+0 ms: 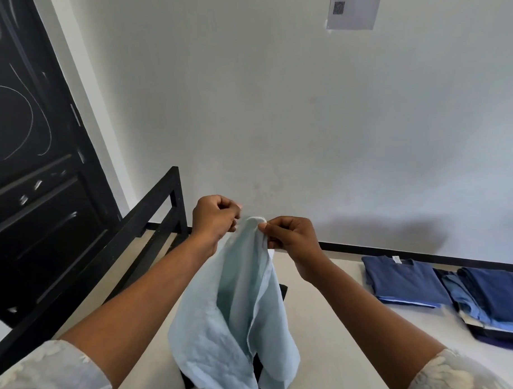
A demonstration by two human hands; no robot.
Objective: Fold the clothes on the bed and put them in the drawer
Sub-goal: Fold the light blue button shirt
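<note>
Pale blue crinkled cloth garment (239,311) hangs over the cream bed (325,293), its lower end bunched there. Left-hand grip (214,220) and right-hand grip (291,236) each pinch its top edge, close together. Judgement: work the pinches apart along the edge to the corners, then lay it flat. Folded navy stack (406,282) lies to the right.

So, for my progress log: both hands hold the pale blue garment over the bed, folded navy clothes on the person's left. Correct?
No: the head view shows the folded navy clothes on the person's right. The left hand and right hand do hold the pale blue garment over the bed.
</note>
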